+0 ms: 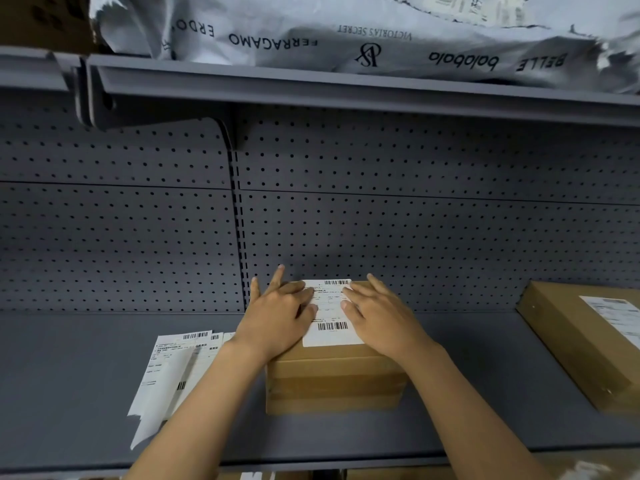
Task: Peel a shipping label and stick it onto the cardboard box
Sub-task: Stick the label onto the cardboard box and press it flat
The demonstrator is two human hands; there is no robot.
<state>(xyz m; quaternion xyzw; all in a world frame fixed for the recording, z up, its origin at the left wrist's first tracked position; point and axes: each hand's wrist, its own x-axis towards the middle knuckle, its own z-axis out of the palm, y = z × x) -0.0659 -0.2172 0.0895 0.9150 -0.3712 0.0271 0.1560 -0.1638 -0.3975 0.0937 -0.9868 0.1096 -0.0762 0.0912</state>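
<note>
A brown cardboard box stands on the grey shelf in the middle of the head view. A white shipping label with barcodes lies flat on its top face. My left hand rests palm down on the label's left side, fingers spread. My right hand lies flat on the label's right side. Neither hand holds anything; both press on the label and box top.
Loose label sheets lie on the grey shelf left of the box. A second cardboard box with a label sits at the right. A pegboard back wall rises behind. Grey plastic mailer bags fill the upper shelf.
</note>
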